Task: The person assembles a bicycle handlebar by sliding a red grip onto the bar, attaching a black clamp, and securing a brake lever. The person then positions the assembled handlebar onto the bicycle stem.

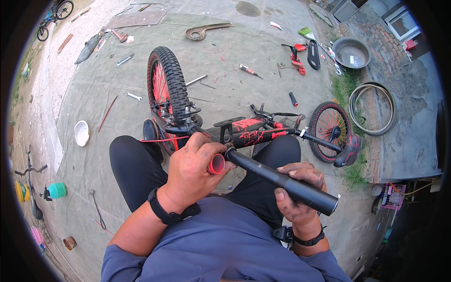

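Tube, black, slanting between your two hands: narrow end near the bike, thick end out to your right. Right hand closed on the thick part, fingers along the far side, thumb on the near side, with the tube's end jutting past the grip. Left hand gripping a red sleeve, open mouth turned up at you, fingers just beside the tube's collared end. Whether that end is joined to the bike, can't tell; your fingers and a black bracket crowd the spot.

Handling, as a judgement: let your right hand carry the tube's weight, so the thick end doesn't sag and lever at the collar. Line any pull or twist up with the tube's length. Go easy on the red sleeve; its rim looks thin and could squash. Right hand is smudged, so the hold may slip; a wipe would likely help. Mind your left fingertips near the bracket, a likely pinch.

Containers, going outward. White bowl on the ground sheet to your left, contents unclear. Metal basin at upper right, pale patch at its bottom, can't say what. Teal spray bottle far left, fill not visible, near a yellow bucket. Brown can below them, inside unreadable. Pink crate toward the right edge, contents too small to tell.
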Tool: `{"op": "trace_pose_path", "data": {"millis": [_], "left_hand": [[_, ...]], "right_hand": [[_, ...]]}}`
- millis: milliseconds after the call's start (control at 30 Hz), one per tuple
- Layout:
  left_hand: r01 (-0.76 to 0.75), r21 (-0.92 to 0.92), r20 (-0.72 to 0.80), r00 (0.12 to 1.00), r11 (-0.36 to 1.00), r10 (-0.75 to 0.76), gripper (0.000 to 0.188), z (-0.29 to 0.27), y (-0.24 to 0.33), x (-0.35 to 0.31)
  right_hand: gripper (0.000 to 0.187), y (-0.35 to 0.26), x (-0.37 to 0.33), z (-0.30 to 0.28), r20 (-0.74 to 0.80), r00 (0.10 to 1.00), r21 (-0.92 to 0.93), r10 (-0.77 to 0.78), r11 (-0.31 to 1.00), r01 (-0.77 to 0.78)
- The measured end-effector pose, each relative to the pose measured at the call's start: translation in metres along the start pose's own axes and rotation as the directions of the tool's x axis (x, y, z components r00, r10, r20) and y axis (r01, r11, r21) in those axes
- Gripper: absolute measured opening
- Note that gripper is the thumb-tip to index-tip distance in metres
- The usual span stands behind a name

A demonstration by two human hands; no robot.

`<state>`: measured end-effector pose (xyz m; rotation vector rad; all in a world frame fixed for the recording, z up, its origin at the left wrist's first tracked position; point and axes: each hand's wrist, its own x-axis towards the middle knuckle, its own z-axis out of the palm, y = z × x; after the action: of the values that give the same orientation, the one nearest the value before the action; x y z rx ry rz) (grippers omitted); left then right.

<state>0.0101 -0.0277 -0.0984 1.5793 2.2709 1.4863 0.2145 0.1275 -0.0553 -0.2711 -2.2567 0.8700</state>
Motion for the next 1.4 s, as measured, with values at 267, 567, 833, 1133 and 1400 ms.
{"op": "trace_pose_path", "data": {"millis": [267,567,833,1133,1400], "left_hand": [[0.0,-0.072,0.0,1.0,0.997,0.0,0.053,0.001,-0.006,0.0],[0.176,-0.147,0.038,0.984,0.973,-0.172,0.082,0.003,-0.006,-0.006],[0.13,-0.053,0.062,0.99,0.99,-0.126,0.078,0.003,-0.012,-0.005],[0.082,-0.079,0.051,0.996,0.994,-0.078,0.063,0.004,-0.016,-0.004],[0.12,-0.115,-0.01,0.993,0.986,-0.122,0.054,0.007,-0.026,0.016]], "right_hand": [[0.044,-0.016,0.005,0.004,0.039,0.999,-0.02,0.01,1.0,-0.009],[0.042,-0.007,0.018,0.018,0.054,0.998,-0.012,-0.043,0.999,0.043],[0.045,-0.003,0.013,0.021,0.039,0.997,-0.006,-0.062,0.998,0.062],[0.045,0.0,0.018,0.019,0.078,0.995,0.034,-0.056,0.998,0.053],[0.039,0.014,0.043,0.03,-0.017,0.997,0.125,-0.072,0.989,0.073]]}}
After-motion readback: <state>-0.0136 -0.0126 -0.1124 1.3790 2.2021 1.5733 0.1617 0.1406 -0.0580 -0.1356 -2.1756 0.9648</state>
